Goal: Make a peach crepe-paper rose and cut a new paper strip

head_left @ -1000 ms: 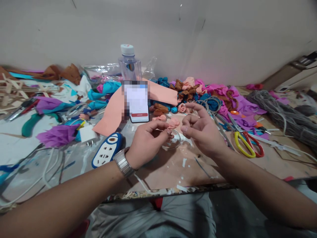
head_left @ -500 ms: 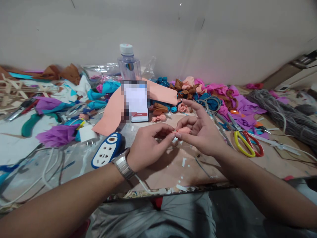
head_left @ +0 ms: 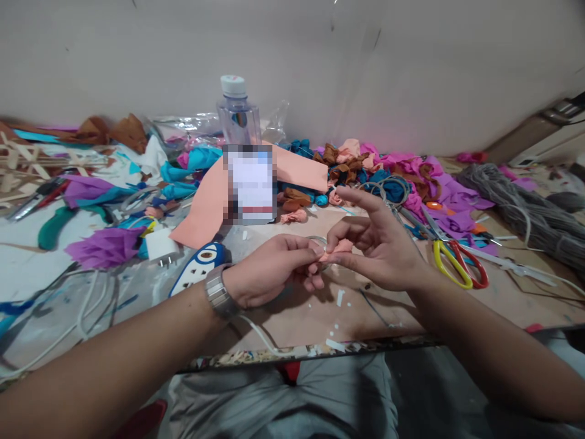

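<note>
A small peach crepe-paper flower (head_left: 342, 246) is held between my two hands above the table. My right hand (head_left: 384, 253) pinches its rolled body between thumb and fingers, with the index finger raised and apart. My left hand (head_left: 269, 268), with a metal watch on the wrist, pinches the flower's narrow gathered end at its left side. Behind the fingers a pale ring-shaped item (head_left: 316, 238) lies mostly hidden. Another peach paper flower (head_left: 294, 217) rests on the table just beyond my hands.
A phone (head_left: 251, 186) leans against a clear bottle (head_left: 238, 119), with peach paper strips (head_left: 203, 204) beside it. A power socket (head_left: 196, 268) is near my left wrist. Scissors (head_left: 450, 263) lie at right. Colourful paper flowers (head_left: 351, 161) pile along the wall, near grey cord (head_left: 512, 207).
The peach flower passed from my left fingers into my right hand's pinch. My left hand then turned over, its fingers curling under the gathered end.
</note>
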Motion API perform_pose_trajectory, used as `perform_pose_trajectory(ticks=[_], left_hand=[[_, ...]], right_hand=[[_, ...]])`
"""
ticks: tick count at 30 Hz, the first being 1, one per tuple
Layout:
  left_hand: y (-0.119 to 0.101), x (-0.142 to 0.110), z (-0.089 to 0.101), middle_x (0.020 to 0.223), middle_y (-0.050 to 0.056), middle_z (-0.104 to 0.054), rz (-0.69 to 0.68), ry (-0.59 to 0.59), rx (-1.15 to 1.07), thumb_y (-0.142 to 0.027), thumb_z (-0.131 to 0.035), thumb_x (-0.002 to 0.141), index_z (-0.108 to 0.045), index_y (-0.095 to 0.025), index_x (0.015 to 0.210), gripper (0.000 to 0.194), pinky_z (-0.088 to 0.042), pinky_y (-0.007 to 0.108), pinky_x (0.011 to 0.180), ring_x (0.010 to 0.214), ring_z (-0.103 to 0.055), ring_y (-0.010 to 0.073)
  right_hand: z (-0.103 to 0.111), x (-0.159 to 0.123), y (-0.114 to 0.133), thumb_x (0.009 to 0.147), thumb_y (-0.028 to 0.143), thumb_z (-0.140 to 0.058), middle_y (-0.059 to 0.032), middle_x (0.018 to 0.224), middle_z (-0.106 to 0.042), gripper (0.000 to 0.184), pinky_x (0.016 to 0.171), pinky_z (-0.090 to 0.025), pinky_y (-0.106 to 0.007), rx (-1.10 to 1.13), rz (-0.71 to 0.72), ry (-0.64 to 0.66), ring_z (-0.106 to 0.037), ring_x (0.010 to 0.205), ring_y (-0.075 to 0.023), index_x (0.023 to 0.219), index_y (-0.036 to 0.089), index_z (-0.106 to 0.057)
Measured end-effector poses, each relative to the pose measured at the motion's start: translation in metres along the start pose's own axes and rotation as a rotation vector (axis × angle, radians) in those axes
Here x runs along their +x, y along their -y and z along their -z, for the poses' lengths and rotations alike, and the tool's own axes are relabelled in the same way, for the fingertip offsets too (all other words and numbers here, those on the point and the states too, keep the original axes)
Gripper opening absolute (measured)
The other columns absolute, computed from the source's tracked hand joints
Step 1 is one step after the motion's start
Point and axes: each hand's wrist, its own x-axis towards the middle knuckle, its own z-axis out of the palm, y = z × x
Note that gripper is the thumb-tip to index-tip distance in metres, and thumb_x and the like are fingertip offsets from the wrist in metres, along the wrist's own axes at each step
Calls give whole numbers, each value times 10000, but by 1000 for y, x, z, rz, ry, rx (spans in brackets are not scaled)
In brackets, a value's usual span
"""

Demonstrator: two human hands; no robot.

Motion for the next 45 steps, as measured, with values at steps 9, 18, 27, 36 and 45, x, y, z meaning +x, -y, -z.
perform_pose_trajectory(ticks=[9,18,27,36,45], left_hand=[[6,-7,4,902,40,-720,-668,-287,1132,-354,-596,955,-689,-171,1084,243,-418,270,702,778,-625,155],[5,-8,5,800,32,-687,-701,-260,1438,-247,-450,1013,-640,-161,898,238,-362,263,633,698,-601,148],[-2,-13,-3,778,13,-634,-548,-159,1169,-282,-423,1025,-588,-163,836,277,-359,269,671,702,-551,136],[0,-7,-1,636,-20,-509,-144,151,391,-443,-454,1012,-554,-164,766,385,-378,241,570,560,-519,106],[5,-6,0,604,-44,-410,97,286,-86,-411,-642,919,-604,-145,805,291,-363,245,541,524,-490,102]], right_hand=[[1,5,-3,759,216,-855,20,819,-669,874,616,-585,-280,111,-162,-128,-669,700,-155,1466,375,-366],[0,2,-3,777,190,-843,2,899,-668,772,780,-606,-296,-5,-51,-70,-687,888,-169,1415,361,-442],[4,0,0,872,107,-708,-9,954,-619,691,765,-564,-276,-272,151,75,-646,889,-147,1461,325,-419],[5,-1,8,891,104,-681,0,911,-651,709,750,-562,-285,-105,54,177,-665,857,-151,1473,366,-372],[9,-3,15,850,180,-767,-27,968,-672,705,746,-603,-295,-56,-13,184,-697,871,-164,1454,316,-429]])
